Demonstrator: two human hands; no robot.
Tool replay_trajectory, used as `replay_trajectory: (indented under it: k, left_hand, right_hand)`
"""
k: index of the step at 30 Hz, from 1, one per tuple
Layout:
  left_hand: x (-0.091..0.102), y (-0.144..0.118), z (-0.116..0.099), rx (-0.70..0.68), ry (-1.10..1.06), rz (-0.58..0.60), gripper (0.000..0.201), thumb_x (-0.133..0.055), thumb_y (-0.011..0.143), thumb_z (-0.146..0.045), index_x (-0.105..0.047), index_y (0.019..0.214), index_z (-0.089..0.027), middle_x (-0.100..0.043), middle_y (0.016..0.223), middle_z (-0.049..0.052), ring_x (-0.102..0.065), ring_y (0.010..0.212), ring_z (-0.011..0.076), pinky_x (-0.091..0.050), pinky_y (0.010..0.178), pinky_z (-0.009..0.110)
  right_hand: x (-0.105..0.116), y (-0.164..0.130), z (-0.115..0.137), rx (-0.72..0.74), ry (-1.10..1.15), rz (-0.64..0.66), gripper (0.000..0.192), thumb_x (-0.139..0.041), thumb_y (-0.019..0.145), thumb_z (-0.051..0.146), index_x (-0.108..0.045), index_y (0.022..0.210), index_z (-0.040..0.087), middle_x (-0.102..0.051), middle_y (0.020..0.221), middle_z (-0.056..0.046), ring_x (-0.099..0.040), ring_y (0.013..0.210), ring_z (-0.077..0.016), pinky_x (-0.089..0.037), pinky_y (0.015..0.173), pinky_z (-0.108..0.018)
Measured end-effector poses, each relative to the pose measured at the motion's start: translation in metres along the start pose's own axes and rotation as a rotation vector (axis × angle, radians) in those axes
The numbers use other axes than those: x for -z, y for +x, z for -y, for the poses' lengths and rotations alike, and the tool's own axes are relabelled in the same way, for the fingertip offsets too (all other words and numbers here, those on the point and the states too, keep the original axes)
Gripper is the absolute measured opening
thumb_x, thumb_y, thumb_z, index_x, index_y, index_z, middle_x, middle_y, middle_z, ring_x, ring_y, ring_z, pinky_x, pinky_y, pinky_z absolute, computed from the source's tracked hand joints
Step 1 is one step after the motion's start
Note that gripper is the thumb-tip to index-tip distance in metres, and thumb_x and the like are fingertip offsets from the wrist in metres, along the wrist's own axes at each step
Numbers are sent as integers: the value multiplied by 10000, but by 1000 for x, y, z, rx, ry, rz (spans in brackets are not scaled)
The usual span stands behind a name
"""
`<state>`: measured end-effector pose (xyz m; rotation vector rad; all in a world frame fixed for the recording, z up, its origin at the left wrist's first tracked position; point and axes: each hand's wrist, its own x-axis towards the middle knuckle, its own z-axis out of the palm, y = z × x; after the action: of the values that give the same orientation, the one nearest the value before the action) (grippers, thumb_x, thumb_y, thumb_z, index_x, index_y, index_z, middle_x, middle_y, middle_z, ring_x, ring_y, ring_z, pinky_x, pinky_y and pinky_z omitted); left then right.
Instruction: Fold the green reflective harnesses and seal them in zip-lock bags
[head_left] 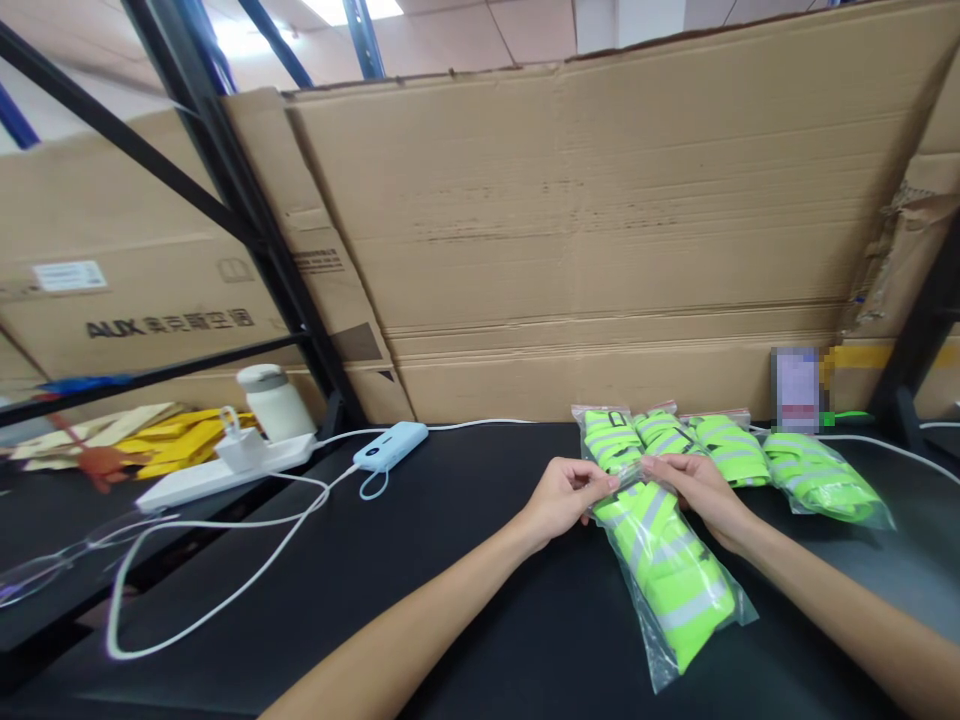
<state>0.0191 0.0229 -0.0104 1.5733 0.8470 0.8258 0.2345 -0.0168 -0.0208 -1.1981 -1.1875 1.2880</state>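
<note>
A clear bag (671,565) holding a folded neon vest lies on the black table (420,590), nearest the camera. The left hand (564,495) and right hand (699,490) both pinch its far, open end between fingertips. Just behind them sits a row of packed bags (731,450). Further left lie a power bank (390,445) and a power strip (225,470). Cardboard (600,230) stands at the back.
</note>
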Motion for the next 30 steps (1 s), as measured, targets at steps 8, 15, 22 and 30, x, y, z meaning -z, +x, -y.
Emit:
replay_trajectory:
  k: [8, 15, 22, 30]
  left_hand:
    - [-5, -1, 1, 36, 3, 22, 494, -777, 706, -613, -644, 696, -138, -513, 529, -35, -421, 420, 75, -390, 368, 200]
    - [-2, 0, 6, 29, 2, 53, 498, -820, 694, -584, -741, 801, -104, -557, 552, -15, -396, 441, 63, -295, 409, 195]
    - [-2, 0, 1, -66, 38, 17, 436, -818, 709, -539, -741, 727, -110, -612, 590, 14, -451, 525, 85, -309, 510, 211]
    - [-1, -1, -1, -26, 66, 70, 456, -793, 697, -582, -756, 740, -129, -678, 642, 44, -540, 553, 117, -407, 565, 245]
  right_hand:
    - [-3, -4, 1, 17, 56, 90, 389, -842, 723, 514, -800, 911, 177, -787, 877, -94, -713, 807, -226, -541, 757, -335]
    - [-7, -5, 3, 178, -56, 106, 387, -825, 712, 549, -795, 826, 180, -771, 815, -72, -689, 737, -218, -528, 720, -339]
    - [-9, -6, 3, 117, -12, 75, 334, -773, 774, 528, -802, 802, 196, -761, 822, -47, -652, 714, -182, -495, 677, -289]
    - [-7, -5, 1, 176, -72, 218, 372, -735, 811, 572, -811, 895, 218, -764, 828, -42, -661, 730, -187, -491, 709, -299]
